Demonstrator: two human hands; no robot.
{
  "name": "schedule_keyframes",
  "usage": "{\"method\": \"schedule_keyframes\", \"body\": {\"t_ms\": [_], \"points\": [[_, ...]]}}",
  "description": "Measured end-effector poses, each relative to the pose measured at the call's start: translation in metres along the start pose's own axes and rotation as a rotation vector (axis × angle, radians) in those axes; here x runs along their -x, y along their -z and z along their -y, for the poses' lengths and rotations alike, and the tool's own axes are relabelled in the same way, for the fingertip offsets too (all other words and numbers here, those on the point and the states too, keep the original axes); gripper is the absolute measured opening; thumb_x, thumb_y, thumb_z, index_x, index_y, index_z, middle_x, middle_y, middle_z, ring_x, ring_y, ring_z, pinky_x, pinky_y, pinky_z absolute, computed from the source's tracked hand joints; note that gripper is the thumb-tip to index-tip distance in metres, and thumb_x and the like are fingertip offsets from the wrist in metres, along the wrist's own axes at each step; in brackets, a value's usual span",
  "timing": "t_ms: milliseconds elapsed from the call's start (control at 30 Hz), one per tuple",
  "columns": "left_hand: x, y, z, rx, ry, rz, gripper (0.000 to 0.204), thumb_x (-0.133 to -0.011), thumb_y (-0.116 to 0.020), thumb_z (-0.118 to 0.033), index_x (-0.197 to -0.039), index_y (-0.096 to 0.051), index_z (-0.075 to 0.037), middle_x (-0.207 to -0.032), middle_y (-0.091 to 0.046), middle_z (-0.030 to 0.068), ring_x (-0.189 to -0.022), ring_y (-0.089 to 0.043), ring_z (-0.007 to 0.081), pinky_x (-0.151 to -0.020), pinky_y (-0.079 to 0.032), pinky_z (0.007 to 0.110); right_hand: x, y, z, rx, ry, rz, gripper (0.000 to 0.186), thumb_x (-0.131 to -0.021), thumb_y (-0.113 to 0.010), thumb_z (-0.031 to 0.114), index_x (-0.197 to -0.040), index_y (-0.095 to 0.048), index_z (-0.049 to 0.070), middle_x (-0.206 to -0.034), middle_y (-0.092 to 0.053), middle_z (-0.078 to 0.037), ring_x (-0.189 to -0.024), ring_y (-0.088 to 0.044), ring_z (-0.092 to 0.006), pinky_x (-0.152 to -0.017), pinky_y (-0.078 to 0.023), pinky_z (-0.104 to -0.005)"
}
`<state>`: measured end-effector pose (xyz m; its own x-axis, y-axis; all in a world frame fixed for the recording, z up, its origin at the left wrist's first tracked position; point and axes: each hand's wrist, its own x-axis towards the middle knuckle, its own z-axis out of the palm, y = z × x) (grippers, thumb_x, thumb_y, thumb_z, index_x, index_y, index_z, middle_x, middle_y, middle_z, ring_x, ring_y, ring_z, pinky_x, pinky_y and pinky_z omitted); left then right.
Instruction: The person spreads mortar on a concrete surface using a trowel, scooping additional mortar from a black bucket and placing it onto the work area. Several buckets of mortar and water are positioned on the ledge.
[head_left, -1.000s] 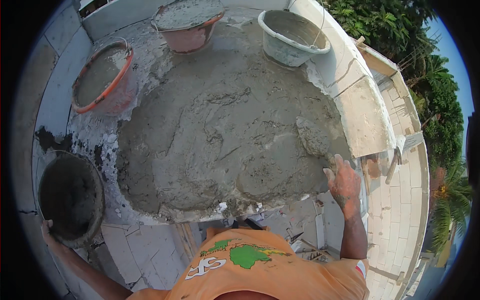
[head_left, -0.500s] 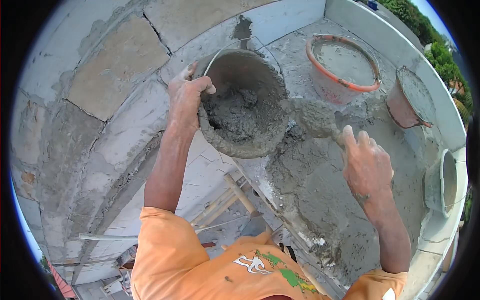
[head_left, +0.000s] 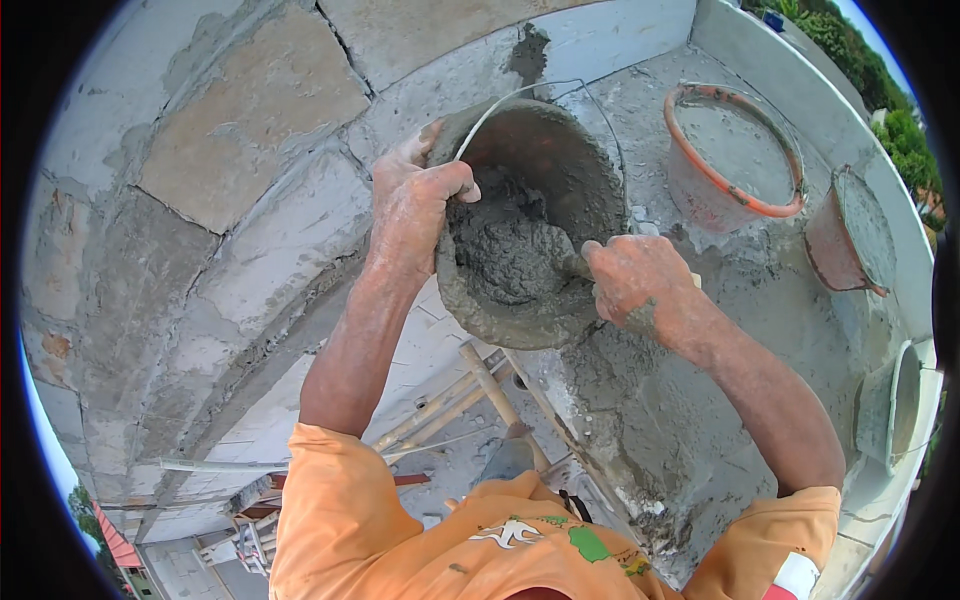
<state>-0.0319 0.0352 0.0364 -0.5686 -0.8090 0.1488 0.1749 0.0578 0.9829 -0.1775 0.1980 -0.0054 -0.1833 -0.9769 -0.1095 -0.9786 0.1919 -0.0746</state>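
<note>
Bucket is gripped by left hand, right hand apparently holding a trowel.

The left hand is gripping, thumb bent; the right hand is clasping fist-like; both forearms are slanting inward.

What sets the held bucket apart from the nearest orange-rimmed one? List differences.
The held bucket tilts in the left grip; the orange-rimmed bucket stands on the slab.
The held bucket's rim looks grey, the orange-rimmed bucket's mostly orange.
The held bucket contains lumpy mortar; the orange-rimmed bucket, smoother grey mix.
Both are round.
</note>
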Motion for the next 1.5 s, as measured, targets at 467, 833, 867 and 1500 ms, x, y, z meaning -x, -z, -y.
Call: {"method": "schedule_keyframes", "body": {"t_ms": [467, 833, 867, 1500], "points": [[-0.01, 0.011, 0.011, -0.174, -0.022, -0.09, 0.074, -0.066, -0.061, -0.001, -0.138, -0.047, 0.009, -0.1, -0.058, 0.0108, -0.087, -0.056, 0.0155, -0.079, -0.047, 0.03, 0.01, -0.001, -0.012, -0.365, 0.053, -0.177, 0.027, -0.076, -0.069, 0.02, -0.076, -0.065, -0.007, -0.069, -0.066, -0.021, -0.069, -0.069, -0.0334, -0.063, -0.055, -0.0442], [-0.042, 0.062, 0.024, 0.01, 0.14, -0.157, 0.018, -0.075, -0.067, -0.007, -0.091, -0.06, -0.008, -0.077, -0.051, -0.0028, -0.068, -0.051, 0.0089, -0.067, -0.045, 0.026, 0.141, 0.046, -0.011, -0.499, -0.355, -0.012, 0.05, -0.074, -0.078, 0.022, -0.114, -0.063, -0.004, -0.093, -0.069, -0.019, -0.083, -0.068, -0.0287, -0.078, -0.052, -0.0371], [-0.049, 0.072, 0.033, 0.023, 0.143, -0.127, 0.019, -0.077, -0.069, -0.007, -0.095, -0.062, -0.007, -0.078, -0.053, -0.0025, -0.069, -0.052, 0.0091, -0.067, -0.045, 0.026, 0.154, 0.046, -0.006, -0.545, -0.438, 0.022, 0.049, -0.074, -0.079, 0.02, -0.113, -0.063, -0.004, -0.091, -0.068, -0.019, -0.082, -0.067, -0.0272, -0.077, -0.051, -0.036], [-0.083, 0.098, 0.049, -0.027, 0.082, -0.198, 0.049, -0.077, -0.076, -0.006, -0.123, -0.059, -0.001, -0.108, -0.062, 0.0044, -0.096, -0.061, 0.0152, -0.084, -0.05, 0.029, 0.32, -0.073, 0.027, -1.08, -0.713, 0.395, 0.051, -0.079, -0.079, 0.026, -0.116, -0.062, -0.005, -0.095, -0.071, -0.017, -0.082, -0.069, -0.0286, -0.074, -0.054, -0.0369]]}}
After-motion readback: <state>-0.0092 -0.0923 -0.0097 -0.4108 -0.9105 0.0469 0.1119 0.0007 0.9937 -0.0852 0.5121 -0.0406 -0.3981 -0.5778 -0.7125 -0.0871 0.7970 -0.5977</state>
